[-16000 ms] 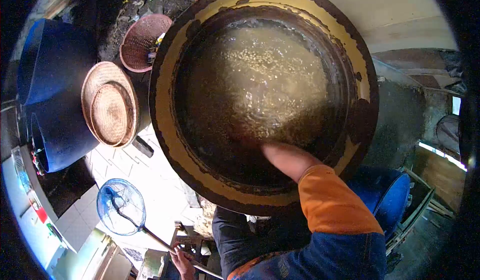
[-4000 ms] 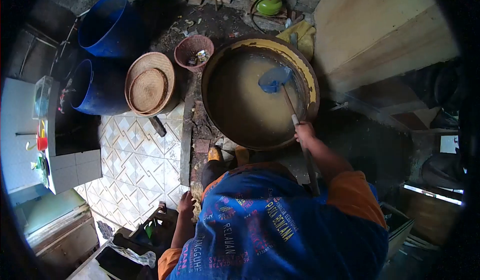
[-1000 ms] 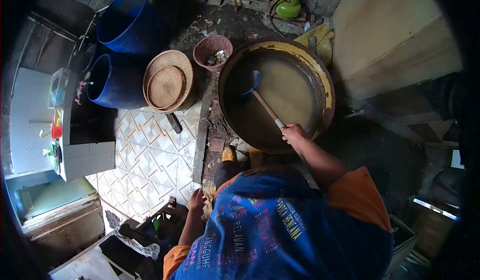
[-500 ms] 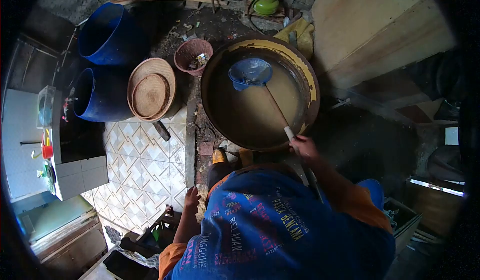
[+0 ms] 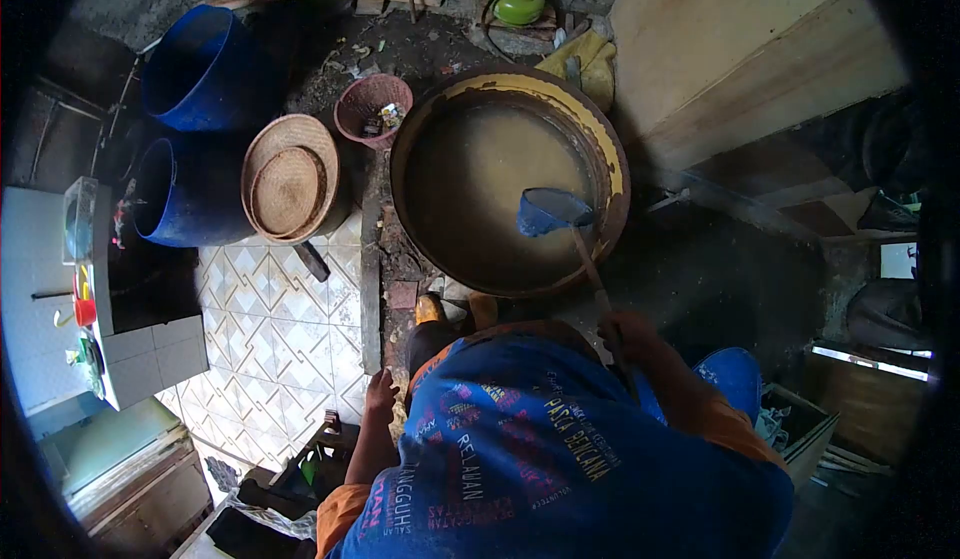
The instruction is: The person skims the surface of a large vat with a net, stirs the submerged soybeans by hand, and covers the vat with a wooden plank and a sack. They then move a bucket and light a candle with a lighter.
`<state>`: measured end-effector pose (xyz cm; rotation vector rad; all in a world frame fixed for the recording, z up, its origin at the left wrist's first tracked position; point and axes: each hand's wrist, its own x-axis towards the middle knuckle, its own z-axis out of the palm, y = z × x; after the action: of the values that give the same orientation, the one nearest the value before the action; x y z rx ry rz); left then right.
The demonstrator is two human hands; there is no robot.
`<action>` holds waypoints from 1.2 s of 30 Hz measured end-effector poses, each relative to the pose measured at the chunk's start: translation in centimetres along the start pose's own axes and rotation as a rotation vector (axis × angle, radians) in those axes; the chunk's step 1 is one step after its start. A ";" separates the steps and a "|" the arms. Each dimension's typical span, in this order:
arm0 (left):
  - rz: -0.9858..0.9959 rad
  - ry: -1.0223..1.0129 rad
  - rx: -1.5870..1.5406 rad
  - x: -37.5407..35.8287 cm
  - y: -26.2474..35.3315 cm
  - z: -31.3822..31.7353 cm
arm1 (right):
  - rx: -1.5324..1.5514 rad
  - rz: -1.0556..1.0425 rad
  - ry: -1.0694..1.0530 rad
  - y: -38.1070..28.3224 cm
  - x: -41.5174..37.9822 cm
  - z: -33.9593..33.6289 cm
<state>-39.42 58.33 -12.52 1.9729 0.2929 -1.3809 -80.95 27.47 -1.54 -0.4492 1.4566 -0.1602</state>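
My right hand (image 5: 626, 337) is closed round the long handle of a blue scoop net (image 5: 548, 217). The net's hoop is tilted over the cloudy liquid in a big round vat (image 5: 619, 164), at its near right side. Whether its lower edge touches the liquid is hard to make out. The vat has a yellow, flaking rim with rusty brown patches. My left hand (image 5: 380, 391) hangs beside my body, over the edge of the tiled floor. It holds nothing, and its fingers are loosely apart.
Left of the vat stand a reddish basket (image 5: 372, 92) with litter, woven trays (image 5: 286, 194) and two blue drums (image 5: 190, 191). A green gas cylinder (image 5: 519, 1) and yellow sack (image 5: 592, 71) are behind. A blue container (image 5: 733, 379) is at my right.
The scoop net has been drawn from the vat's far middle toward its near right side, and its hoop has tipped. My right hand has moved back and slightly right with the handle.
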 end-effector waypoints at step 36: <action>0.251 0.040 0.235 -0.3 -6.7 -3.0 | -0.316 -0.410 0.094 -11.2 12.4 13.8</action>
<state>-40.94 65.24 -14.42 2.1448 -0.1023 -1.2598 -64.07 15.38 -7.93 -1.0098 1.4728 -0.2816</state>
